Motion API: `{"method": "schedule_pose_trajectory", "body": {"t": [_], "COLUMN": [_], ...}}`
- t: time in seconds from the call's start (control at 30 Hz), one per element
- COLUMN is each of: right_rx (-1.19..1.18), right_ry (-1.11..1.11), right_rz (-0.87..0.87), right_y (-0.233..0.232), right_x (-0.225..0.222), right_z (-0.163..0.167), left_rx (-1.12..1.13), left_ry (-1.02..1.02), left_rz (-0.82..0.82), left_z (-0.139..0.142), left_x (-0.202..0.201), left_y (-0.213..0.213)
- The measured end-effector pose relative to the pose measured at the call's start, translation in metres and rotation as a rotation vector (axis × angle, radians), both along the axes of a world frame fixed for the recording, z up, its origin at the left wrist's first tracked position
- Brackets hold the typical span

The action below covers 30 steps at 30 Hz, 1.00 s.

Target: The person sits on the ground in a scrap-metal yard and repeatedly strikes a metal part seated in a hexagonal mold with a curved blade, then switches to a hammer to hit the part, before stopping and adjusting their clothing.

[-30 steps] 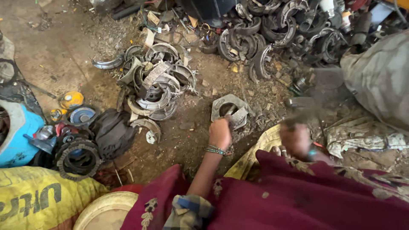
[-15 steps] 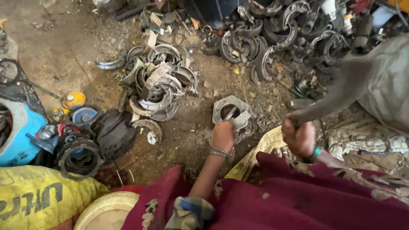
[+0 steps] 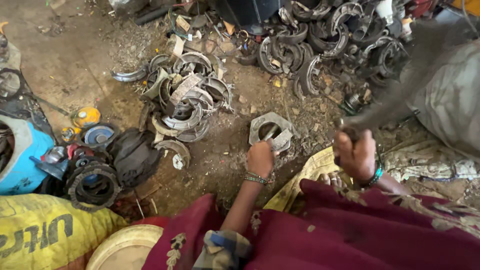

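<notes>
A grey metal plate with a round hole lies on the dirt floor in front of me. My left hand is closed on a thin metal rod whose tip rests in the plate's hole. My right hand, a little to the right of the plate, grips the handle of a tool. It looks like a hammer, but it is a grey motion streak running up to the right, so its head is not clear. Both wrists wear bangles. My dark red garment fills the lower frame.
A heap of curved brake shoes lies left of the plate, and a larger heap at the back. A grey sack is at the right. At the left are a yellow sack, a blue container and black rings.
The blurred tool in my right hand has swung higher, up and to the right. My left hand stays on the rod at the plate.
</notes>
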State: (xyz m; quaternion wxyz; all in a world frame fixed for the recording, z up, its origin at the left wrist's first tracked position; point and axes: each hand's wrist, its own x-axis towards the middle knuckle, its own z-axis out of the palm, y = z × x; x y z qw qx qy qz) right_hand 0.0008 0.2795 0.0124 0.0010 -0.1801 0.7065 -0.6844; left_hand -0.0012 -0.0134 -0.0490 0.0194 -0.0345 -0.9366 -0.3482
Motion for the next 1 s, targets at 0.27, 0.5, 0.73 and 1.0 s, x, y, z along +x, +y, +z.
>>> {"method": "schedule_pose_trajectory", "body": {"t": [0.27,0.5,0.73,1.0], "right_rx": [1.361,0.694,1.255,1.307], "right_ry": [0.195,0.040,-0.512,-0.027], "right_rz": [-0.022,-0.375,-0.034,-0.168], "right_y": [-0.008,-0.010,-0.040,0.007], "right_x": [-0.018,0.001,0.002,0.000], "right_z": [-0.101,0.016,-0.023,-0.099], "left_rx": [0.048,-0.035,-0.058,-0.086], "left_ry": [-0.069,0.032,0.044,0.062], "left_rz": [0.024,0.019,-0.020,-0.015], "left_z": [-0.001,-0.012,0.013,0.003], "left_x": [-0.006,-0.006,0.002,-0.007], "left_y": [-0.011,0.003,0.005,0.008]}}
